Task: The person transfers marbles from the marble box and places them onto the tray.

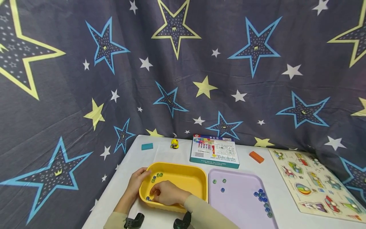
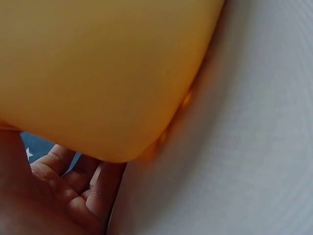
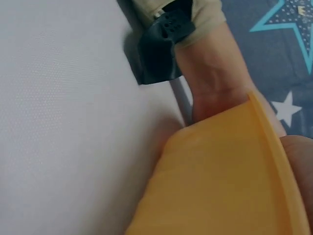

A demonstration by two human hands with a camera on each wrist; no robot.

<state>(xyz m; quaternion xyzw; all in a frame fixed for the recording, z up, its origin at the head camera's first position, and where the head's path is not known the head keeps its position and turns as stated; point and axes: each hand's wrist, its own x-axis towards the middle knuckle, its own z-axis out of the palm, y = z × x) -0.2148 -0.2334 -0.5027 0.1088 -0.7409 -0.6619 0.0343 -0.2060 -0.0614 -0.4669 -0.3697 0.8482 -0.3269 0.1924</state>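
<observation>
A yellow bin stands in front of me, with several green and blue glass marbles along its left side. My left hand holds the bin's left rim; in the left wrist view, the fingers lie outside the wall, partly hidden by it. Inside the bin, my right hand reaches into the front left corner with bent fingers, beside blue marbles. Whether a marble is between its fingertips is hidden, as the wall covers most of that hand in the right wrist view.
Right of the bin lies a purple tray with marbles, several clustered at its right side. Behind are a teal block, a yellow toy duck, a beading-set box and an orange block. A puzzle board lies far right.
</observation>
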